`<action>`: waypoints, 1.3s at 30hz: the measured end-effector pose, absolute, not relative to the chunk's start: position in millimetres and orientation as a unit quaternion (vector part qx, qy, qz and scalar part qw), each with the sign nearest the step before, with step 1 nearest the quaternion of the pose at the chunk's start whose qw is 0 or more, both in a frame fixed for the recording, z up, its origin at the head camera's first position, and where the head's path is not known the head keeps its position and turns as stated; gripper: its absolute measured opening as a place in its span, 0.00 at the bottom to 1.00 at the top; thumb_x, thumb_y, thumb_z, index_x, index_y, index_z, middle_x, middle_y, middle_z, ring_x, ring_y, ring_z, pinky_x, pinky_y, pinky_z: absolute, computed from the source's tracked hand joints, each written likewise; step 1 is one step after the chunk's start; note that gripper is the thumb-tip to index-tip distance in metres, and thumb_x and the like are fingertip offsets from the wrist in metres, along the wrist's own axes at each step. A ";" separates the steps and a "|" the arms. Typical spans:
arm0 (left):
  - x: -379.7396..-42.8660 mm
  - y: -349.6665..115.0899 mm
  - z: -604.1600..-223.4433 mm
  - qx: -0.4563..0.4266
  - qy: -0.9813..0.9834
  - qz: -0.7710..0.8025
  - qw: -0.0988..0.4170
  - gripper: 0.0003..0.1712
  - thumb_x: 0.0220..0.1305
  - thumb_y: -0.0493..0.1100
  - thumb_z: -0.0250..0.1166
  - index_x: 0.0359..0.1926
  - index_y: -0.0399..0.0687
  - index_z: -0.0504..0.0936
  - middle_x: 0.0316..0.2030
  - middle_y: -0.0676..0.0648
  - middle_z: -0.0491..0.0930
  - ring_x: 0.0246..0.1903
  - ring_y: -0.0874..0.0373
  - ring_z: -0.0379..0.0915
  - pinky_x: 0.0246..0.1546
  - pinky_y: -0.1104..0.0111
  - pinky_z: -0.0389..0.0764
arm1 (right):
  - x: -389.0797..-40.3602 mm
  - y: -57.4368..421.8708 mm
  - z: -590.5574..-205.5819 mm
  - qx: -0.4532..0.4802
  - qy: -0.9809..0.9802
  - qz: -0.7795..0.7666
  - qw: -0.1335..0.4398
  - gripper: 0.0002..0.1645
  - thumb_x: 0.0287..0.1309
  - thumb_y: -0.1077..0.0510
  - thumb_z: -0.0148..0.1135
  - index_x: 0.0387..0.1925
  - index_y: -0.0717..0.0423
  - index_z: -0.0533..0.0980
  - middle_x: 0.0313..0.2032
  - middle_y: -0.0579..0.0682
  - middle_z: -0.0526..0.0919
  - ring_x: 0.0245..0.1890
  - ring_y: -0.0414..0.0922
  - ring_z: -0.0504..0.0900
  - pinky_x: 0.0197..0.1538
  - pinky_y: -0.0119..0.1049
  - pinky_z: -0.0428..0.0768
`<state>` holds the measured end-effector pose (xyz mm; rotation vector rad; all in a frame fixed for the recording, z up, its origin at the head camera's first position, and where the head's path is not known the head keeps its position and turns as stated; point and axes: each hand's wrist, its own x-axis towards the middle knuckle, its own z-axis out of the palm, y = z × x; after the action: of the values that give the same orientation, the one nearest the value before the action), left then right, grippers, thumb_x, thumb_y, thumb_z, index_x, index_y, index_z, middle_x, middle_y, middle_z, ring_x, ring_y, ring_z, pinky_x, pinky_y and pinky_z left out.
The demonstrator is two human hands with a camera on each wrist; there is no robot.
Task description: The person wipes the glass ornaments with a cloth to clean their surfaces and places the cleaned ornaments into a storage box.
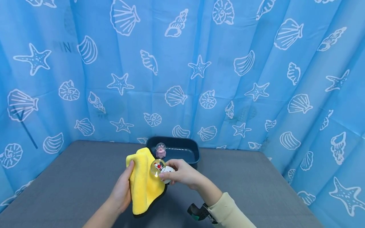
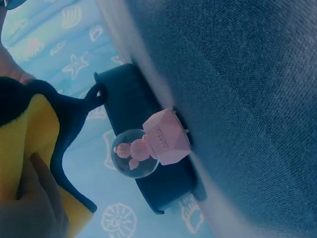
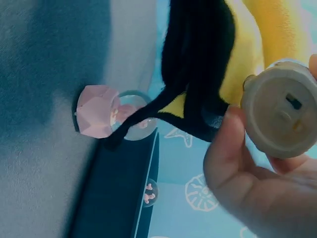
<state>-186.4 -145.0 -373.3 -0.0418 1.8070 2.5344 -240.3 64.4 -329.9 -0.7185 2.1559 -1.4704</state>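
Note:
My left hand (image 1: pixel 122 190) grips a yellow cloth (image 1: pixel 146 183) with dark edging, thumb over its left side. A dark hanging loop (image 2: pixel 96 96) shows on the cloth in the left wrist view. My right hand (image 1: pixel 183 172) holds a snow globe (image 1: pixel 157 167) by its white base, tilted, its clear ball with a red-and-white figure close against the cloth. The underside of that base (image 3: pixel 282 111) faces the right wrist camera. In the left wrist view a pink snow globe (image 2: pixel 166 136) stands on the table before the tray; cloth and hands hide it from the head view.
A dark blue tray (image 1: pixel 185 141) stands at the back of the grey table (image 1: pixel 242 183). Another pink snow globe (image 1: pixel 161 151) sits in its left part. Behind hangs a blue curtain (image 1: pixel 182 79) with white shells and starfish.

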 end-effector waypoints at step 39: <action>-193.4 -109.6 -367.2 -0.138 0.627 0.761 -0.098 0.31 0.69 0.49 0.56 0.64 0.38 0.56 0.48 0.41 0.67 0.42 0.51 0.70 0.40 0.64 0.73 | -235.4 58.3 -342.6 -0.344 0.768 -0.518 0.152 0.25 0.59 0.63 0.67 0.58 0.60 0.71 0.44 0.50 0.79 0.39 0.42 0.79 0.47 0.34 0.80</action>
<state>-193.4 -109.6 -367.2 -0.4619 2.1018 2.5517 -235.4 58.3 -342.6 -0.9873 2.2050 -1.4876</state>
